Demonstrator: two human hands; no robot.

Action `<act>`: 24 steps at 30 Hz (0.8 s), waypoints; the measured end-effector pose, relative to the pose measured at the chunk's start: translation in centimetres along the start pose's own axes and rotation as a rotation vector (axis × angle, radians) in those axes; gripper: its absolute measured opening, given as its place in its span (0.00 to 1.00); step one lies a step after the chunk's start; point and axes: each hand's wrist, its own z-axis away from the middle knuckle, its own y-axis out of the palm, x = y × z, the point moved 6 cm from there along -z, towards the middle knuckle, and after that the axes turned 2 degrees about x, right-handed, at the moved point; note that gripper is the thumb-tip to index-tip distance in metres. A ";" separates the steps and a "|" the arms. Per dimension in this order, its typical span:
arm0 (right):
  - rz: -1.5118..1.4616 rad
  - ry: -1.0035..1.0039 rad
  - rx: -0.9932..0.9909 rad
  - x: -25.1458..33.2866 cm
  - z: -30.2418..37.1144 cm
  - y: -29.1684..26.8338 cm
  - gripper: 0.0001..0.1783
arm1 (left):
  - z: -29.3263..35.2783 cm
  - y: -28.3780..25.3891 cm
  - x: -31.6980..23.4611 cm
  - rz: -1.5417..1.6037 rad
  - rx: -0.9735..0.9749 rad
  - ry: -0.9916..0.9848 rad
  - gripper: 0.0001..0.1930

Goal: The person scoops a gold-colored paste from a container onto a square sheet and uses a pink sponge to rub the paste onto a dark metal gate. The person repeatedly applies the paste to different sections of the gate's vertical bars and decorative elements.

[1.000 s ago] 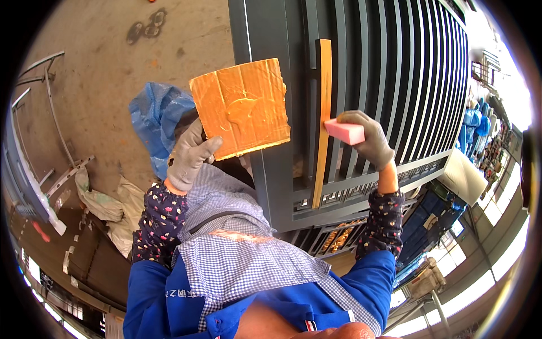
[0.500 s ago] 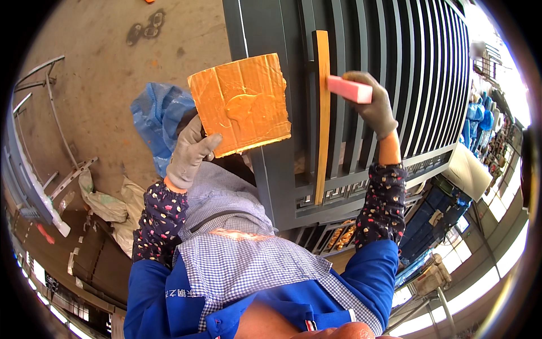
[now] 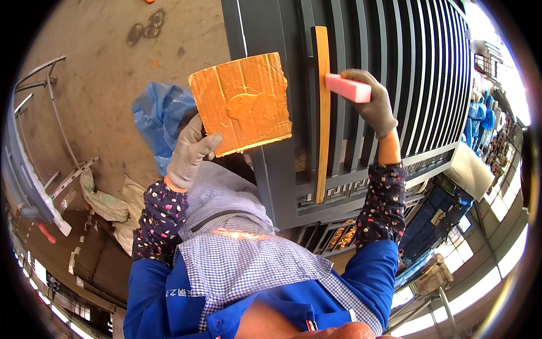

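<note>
Head view, left hand (image 3: 191,156): fingers pinching lower-left edge of gold-coated cardboard square (image 3: 240,107)
Right hand (image 3: 377,108): fingers gripping pink sponge block (image 3: 351,90), tip at gold strip (image 3: 322,135)
Gold strip: along dark grey slatted panel (image 3: 274,186)

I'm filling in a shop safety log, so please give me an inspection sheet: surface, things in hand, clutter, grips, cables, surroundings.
Surface: dark slatted gate with a gold-coloured strip
Things in hand: gold-coated cardboard; pink sponge, its end at the strip's edge, contact unclear
Clutter: blue plastic sheet and pale sacks, left side
Grips: left grip, gloved, holds the cardboard; right grip, gloved, holds the sponge
Cables: nothing seen
Surroundings: brown floor; metal bars left; pale bundle right
</note>
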 end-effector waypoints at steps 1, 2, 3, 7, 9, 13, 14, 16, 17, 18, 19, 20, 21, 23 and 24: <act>0.012 0.017 0.014 -0.2 0.9 -0.1 0.18 | 0.0 0.0 0.0 0.000 0.004 -0.001 0.31; 0.021 0.037 0.022 -0.3 1.6 -0.1 0.18 | 0.1 0.1 0.0 -0.006 0.013 -0.004 0.31; 0.007 0.011 -0.008 0.0 1.6 -0.3 0.18 | 0.1 0.2 0.0 -0.013 0.020 -0.007 0.31; -0.022 -0.060 -0.093 1.3 -1.8 -0.3 0.19 | 0.0 0.4 -0.2 -0.015 0.020 0.006 0.30; -0.038 -0.031 -0.078 0.9 -2.7 0.1 0.18 | 0.0 0.6 -0.3 -0.019 0.002 0.021 0.30; 0.016 -0.063 -0.005 0.9 -1.6 0.4 0.17 | -0.1 0.4 -0.1 -0.026 0.019 0.023 0.30; 0.029 -0.063 0.004 0.9 -0.9 0.5 0.18 | -0.1 0.4 -0.1 -0.027 0.017 0.025 0.30; 0.032 -0.061 0.017 1.2 0.8 0.8 0.18 | -0.2 0.5 0.1 -0.019 0.004 0.028 0.29; 0.026 -0.032 0.033 1.1 1.8 1.0 0.19 | -0.2 0.5 0.3 -0.012 -0.004 0.031 0.29; 0.036 -0.033 0.048 1.3 2.8 1.3 0.21 | -0.2 0.6 0.4 -0.005 -0.013 0.033 0.28; 0.038 -0.024 0.059 1.4 3.8 1.6 0.22 | -0.1 0.6 0.5 -0.006 -0.014 0.034 0.28; 0.041 -0.012 0.068 1.3 5.0 1.8 0.23 | 0.0 0.7 0.5 -0.008 -0.012 0.034 0.28; 0.020 0.011 0.084 1.2 6.1 2.1 0.24 | 0.1 0.8 0.5 -0.010 -0.013 0.035 0.28; 0.048 0.041 0.114 1.6 8.6 2.7 0.23 | 0.4 0.9 0.5 -0.044 0.021 0.027 0.29; 0.067 0.054 0.142 1.8 9.8 3.0 0.23 | 0.6 0.9 0.5 -0.059 0.037 0.024 0.30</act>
